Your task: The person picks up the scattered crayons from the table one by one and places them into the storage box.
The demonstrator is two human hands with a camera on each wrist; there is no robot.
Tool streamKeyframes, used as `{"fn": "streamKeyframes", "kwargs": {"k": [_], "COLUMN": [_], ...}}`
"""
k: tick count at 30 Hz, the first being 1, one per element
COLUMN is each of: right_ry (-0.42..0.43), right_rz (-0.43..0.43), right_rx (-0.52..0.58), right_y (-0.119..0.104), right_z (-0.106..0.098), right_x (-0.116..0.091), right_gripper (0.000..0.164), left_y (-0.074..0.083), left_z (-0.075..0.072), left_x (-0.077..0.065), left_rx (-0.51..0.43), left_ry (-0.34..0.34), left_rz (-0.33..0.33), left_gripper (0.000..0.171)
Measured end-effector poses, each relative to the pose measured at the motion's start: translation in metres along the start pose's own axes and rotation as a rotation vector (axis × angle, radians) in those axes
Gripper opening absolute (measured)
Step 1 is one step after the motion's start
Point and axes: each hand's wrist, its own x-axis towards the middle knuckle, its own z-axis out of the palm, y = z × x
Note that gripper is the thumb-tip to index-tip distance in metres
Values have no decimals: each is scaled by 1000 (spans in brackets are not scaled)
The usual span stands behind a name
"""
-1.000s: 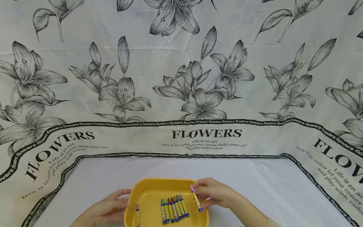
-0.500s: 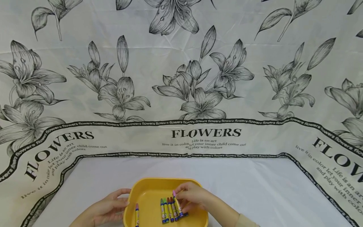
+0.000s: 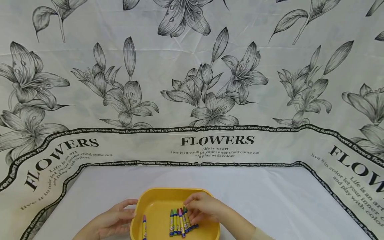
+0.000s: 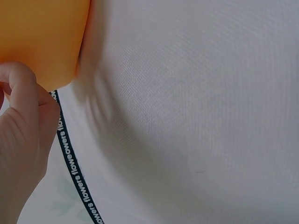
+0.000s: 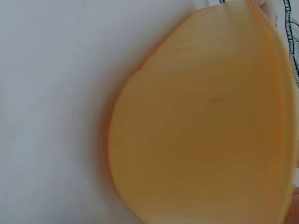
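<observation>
A yellow plastic tray (image 3: 160,206) sits at the front of the table. My left hand (image 3: 115,221) grips its left wall, fingers bent against the outside in the left wrist view. Several crayons in yellow wrappers lie side by side inside. A pink crayon (image 3: 181,221) rests among the row, slanted over its neighbours. My right hand (image 3: 204,206) is over the right end of the row, bent fingers right at a dark green crayon (image 3: 185,213); I cannot tell whether they pinch it. The hand partly covers the crayons there. Another pink crayon (image 3: 144,228) lies apart by the left wall.
White cloth (image 3: 255,186) covers the table around the tray. Behind and beside it hangs a pale curtain (image 3: 144,66) with black flower drawings and printed words. The tray's outer wall (image 5: 201,116) fills much of the right wrist view.
My right hand has moved left from the tray's right rim to the crayon row. The pink crayon it held now lies among the others. My left hand has stayed at the tray.
</observation>
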Motion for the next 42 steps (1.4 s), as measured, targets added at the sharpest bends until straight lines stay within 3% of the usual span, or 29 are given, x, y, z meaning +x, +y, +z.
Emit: {"fn": "streamKeyframes", "kwargs": {"k": [5, 13, 27, 42], "right_ry": [-26, 21, 7, -76], "right_rz": [-51, -64, -74, -17], "right_rx": [7, -2, 66, 63], "right_y": [-9, -17, 2, 31], "right_z": [-19, -53, -104, -128], "right_x": [-15, -41, -86, -126], "right_gripper": [29, 30, 27, 21], "left_y": [0, 0, 0, -2], "left_z": [0, 0, 1, -1], "left_x": [0, -1, -3, -1], "left_rx": [8, -19, -35, -20], "left_ry": [-4, -27, -24, -32], "left_rz": [-4, 0, -7, 0], "left_gripper": [44, 43, 40, 38]}}
